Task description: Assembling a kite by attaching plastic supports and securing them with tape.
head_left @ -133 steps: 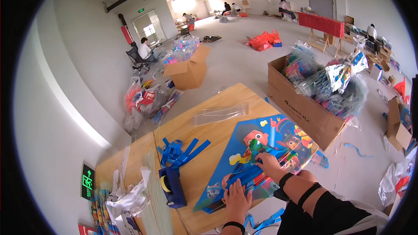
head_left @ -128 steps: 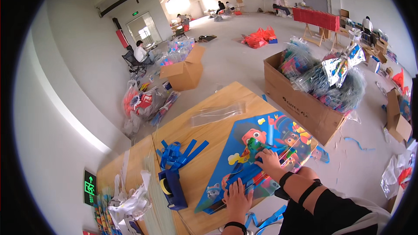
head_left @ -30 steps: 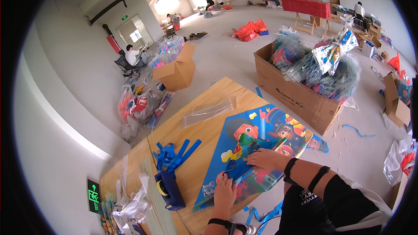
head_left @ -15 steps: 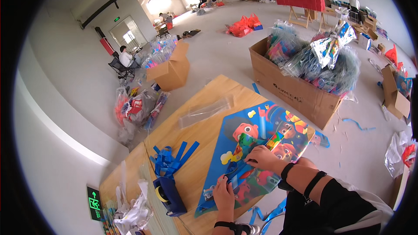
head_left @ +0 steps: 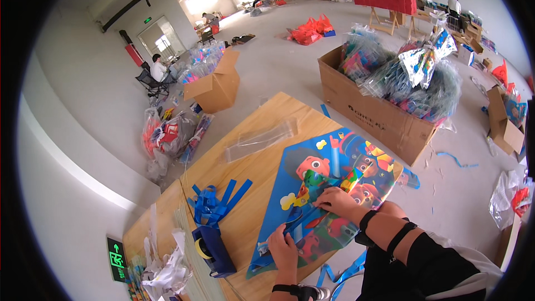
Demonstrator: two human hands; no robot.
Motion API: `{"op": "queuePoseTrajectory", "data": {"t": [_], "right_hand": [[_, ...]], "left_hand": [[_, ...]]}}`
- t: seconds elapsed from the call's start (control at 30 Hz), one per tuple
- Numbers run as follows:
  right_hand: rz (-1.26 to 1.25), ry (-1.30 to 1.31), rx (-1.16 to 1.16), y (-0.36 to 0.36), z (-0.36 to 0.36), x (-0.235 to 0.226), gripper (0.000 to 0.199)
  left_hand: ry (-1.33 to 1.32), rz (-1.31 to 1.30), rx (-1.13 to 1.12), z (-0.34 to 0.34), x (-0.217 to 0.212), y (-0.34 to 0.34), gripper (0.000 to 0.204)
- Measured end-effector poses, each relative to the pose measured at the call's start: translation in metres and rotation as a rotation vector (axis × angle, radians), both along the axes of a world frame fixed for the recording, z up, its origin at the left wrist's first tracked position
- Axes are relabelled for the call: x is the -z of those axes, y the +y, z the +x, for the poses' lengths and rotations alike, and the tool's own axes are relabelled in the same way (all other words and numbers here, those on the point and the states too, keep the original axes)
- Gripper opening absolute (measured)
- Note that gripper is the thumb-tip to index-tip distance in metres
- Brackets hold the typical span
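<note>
A blue tape dispenser (head_left: 216, 252) sits lower left of centre. The left hand (head_left: 284, 251), flat seconds ago, now curls at the printed blue sheet (head_left: 365, 175), lower centre, suggesting less pressing; the right hand (head_left: 337, 200) bunches up. Whether either pinches, I can't tell.

bare fingers (head_left: 329, 196); two black straps (head_left: 366, 220) on right forearm (head_left: 385, 229), one on left; black sleeve (head_left: 432, 259)

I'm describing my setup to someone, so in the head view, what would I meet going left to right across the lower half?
Green sign, white scraps, tape dispenser, left hand, right hand, clear bag.
</note>
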State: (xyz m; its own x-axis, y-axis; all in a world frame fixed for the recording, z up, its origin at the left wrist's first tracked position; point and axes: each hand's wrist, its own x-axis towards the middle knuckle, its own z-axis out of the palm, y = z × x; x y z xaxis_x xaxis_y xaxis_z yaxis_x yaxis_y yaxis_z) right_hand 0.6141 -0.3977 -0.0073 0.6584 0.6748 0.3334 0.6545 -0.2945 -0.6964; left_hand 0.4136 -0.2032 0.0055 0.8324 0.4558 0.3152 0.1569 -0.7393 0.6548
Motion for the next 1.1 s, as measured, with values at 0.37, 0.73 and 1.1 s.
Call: {"op": "queuePoseTrajectory", "data": {"t": [0.37, 0.73, 1.1], "right_hand": [[0.049, -0.013, -0.015, 0.003, -0.004, -0.011, 0.016], [-0.403, -0.364, -0.298, -0.022, -0.038, -0.03, 0.057], [-0.535, -0.48, -0.331, -0.028, 0.001, -0.022, 0.054]], "left_hand": [[0.213, 0.428, 0.228, 0.005, 0.004, -0.036, 0.065], [0.18, 0.427, 0.197, 0.003, 0.011, -0.035, 0.062], [-0.026, -0.013, 0.236, 0.001, 0.027, -0.01, 0.047]]}}
